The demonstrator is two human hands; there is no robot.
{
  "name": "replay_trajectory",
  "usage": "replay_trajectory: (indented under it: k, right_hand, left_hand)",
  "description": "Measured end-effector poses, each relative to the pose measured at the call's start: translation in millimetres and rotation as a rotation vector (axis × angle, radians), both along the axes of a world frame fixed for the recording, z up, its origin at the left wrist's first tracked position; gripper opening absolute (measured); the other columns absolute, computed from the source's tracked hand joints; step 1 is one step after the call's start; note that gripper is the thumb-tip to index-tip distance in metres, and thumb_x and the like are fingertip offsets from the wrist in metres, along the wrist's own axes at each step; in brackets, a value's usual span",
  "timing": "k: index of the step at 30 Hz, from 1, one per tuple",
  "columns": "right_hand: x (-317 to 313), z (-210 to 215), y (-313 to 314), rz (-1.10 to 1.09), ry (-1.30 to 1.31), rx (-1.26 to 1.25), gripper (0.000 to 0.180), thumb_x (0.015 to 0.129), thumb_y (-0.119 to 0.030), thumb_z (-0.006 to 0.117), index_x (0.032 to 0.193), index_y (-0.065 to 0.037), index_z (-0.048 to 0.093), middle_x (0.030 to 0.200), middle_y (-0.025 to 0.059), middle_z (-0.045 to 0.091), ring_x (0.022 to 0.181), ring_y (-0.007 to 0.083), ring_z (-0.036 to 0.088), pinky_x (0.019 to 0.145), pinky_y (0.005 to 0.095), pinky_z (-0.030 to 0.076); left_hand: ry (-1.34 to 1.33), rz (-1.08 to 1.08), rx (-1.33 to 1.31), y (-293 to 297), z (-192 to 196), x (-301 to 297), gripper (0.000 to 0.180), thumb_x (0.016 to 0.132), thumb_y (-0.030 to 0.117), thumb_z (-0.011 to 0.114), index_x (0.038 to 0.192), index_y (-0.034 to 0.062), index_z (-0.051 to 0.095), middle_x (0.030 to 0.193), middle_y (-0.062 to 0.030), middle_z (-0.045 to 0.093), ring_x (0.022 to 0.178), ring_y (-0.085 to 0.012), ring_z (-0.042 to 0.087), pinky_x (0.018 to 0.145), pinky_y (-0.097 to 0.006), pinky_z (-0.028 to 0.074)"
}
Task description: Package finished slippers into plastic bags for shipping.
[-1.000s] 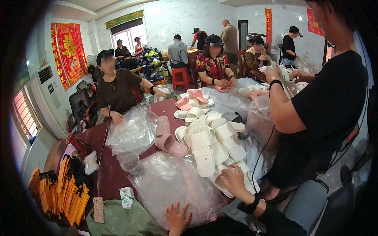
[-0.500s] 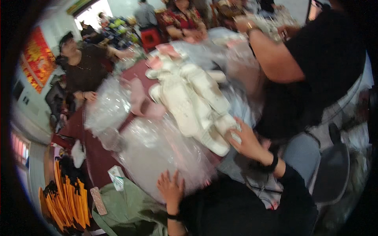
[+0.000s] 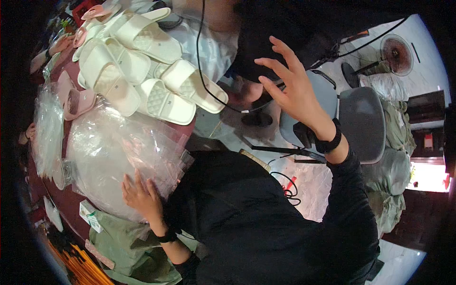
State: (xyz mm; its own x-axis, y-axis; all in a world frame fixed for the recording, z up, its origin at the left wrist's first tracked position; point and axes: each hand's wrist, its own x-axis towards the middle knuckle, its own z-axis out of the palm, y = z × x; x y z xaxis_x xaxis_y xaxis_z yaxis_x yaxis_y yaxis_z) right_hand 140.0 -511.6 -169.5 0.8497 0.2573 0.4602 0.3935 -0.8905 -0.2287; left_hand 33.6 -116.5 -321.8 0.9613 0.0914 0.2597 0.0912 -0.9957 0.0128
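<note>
My left hand lies with fingers stretched out on a pile of clear plastic bags at the table's near edge. My right hand is raised to the right of the table, fingers spread, with nothing in it. A black cable hangs down beyond it and curves past the slippers. Cream-white slide slippers with quilted insoles are heaped on the table, apart from both hands. Beside the bags stands a pink slipper.
Grey chairs stand at the right, with stuffed sacks behind them and a fan farther off. Green cloth and a small tissue pack are at the lower left. Another person's hand shows at the far left.
The view has swung to the right. My right hand has left the white slipper it was touching and is now up in the air, open. My left hand stays on the plastic bags.
</note>
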Motion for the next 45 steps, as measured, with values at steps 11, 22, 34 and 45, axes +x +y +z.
replay_trajectory:
  k: [11, 22, 34, 45]
  right_hand:
    - [-8, -30, -19, 0.131, 0.208, 0.037, 0.029, 0.078, -0.015, 0.061, 0.105, -0.004, 0.057, 0.127, 0.0198, 0.043, 0.109, 0.0362, 0.048, 0.091, 0.0416, 0.04]
    - [37, 98, 132, 0.795, -0.116, 0.097, 0.031, 0.071, -0.019, 0.064, 0.097, -0.004, 0.054, 0.105, 0.0133, 0.054, 0.093, 0.0281, 0.055, 0.078, 0.0383, 0.044]
    - [318, -83, 202, 0.417, 0.576, -0.518, 0.056, 0.076, -0.058, 0.051, 0.103, -0.011, 0.064, 0.104, 0.01, 0.063, 0.095, 0.0333, 0.059, 0.078, 0.0541, 0.045]
    - [163, -37, 242, -0.018, 0.211, -0.424, 0.053, 0.08, -0.053, 0.051, 0.124, -0.025, 0.049, 0.114, 0.0262, 0.051, 0.103, 0.043, 0.052, 0.082, 0.055, 0.041]
  left_hand:
    - [-0.002, -0.026, -0.004, 1, 0, 7, 0.042, 0.089, 0.035, 0.046, 0.128, 0.0191, 0.047, 0.134, -0.0146, 0.038, 0.123, -0.0338, 0.034, 0.1, -0.047, 0.024]
    - [-0.001, 0.059, -0.063, -2, -2, 4, 0.043, 0.084, 0.035, 0.052, 0.125, 0.0217, 0.05, 0.134, -0.0144, 0.039, 0.125, -0.0348, 0.033, 0.102, -0.051, 0.022]
    - [-0.089, -0.012, -0.251, -27, 10, 24, 0.044, 0.081, 0.039, 0.056, 0.122, 0.0256, 0.051, 0.13, -0.0137, 0.043, 0.122, -0.0349, 0.034, 0.101, -0.052, 0.021]
    - [-0.149, 0.061, -0.095, 6, 2, -3, 0.043, 0.079, 0.043, 0.058, 0.119, 0.0282, 0.055, 0.123, -0.0103, 0.047, 0.111, -0.0309, 0.042, 0.092, -0.05, 0.031]
